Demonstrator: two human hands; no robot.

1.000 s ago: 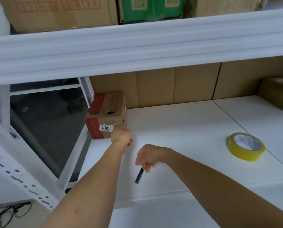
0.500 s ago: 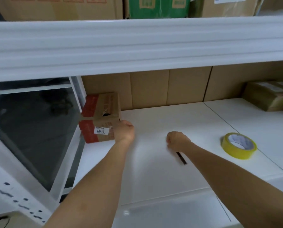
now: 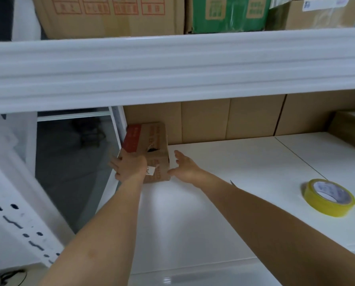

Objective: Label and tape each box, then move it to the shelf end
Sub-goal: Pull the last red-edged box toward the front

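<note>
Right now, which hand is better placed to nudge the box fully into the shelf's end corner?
Left, probably. The left hand already rests on the box at its near left corner; the right hand hovers open beside it, apparently not touching.

both hands [image 3: 129,167] at box [image 3: 151,141]

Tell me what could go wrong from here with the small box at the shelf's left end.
1. The small cardboard box sits at the shelf's open left edge; a push from the right hand might tip it off.
2. The left hand partly covers the white label and could peel it.
3. A dark tool lies half hidden under the right forearm, which might knock it.
</note>
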